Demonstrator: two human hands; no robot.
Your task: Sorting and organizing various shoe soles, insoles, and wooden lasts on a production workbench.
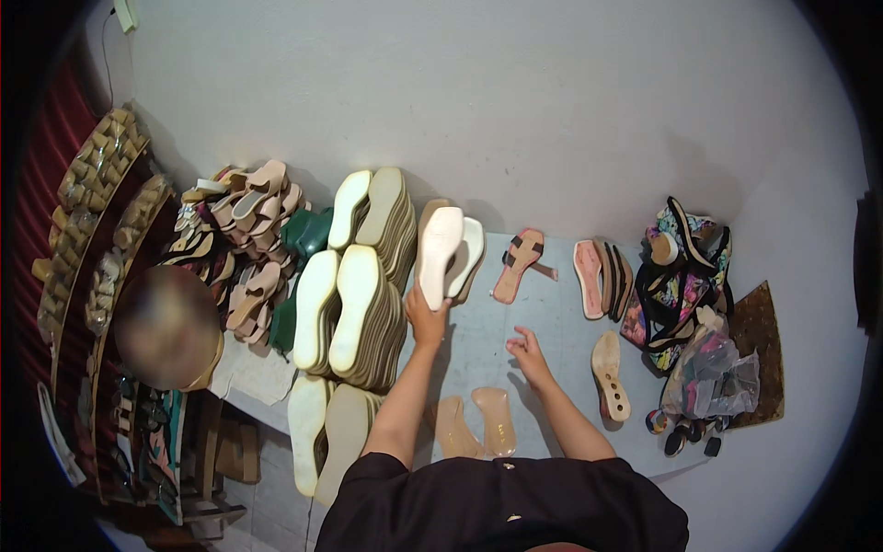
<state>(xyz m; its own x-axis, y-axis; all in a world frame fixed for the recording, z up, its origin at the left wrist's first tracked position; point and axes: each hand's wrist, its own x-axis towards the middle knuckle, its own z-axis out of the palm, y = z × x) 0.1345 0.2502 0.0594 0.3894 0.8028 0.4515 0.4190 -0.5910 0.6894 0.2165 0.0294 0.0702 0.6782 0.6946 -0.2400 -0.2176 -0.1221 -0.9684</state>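
My left hand (426, 322) grips the heel end of a pale shoe sole (441, 247), held upright over the table. Just right of it stands another white-topped sole (470, 253), with a tan one partly hidden behind. My right hand (527, 354) hovers over the table with its fingers apart, nothing in it. Beyond that hand lies a pink heeled sandal (522, 262) with dark straps. Close to my body are two beige insoles (498, 419). To the right of my right hand is a tan sole with dark holes along its side (608, 373).
Tall stacks of soles (363, 317) line the left of the table (478, 345). Beyond them are piled pink sandals (260, 207) and a person with a blurred head (168, 327). At right sit a pink insole (587, 279), floral wedge sandals (681, 294) and a plastic bag (713, 382).
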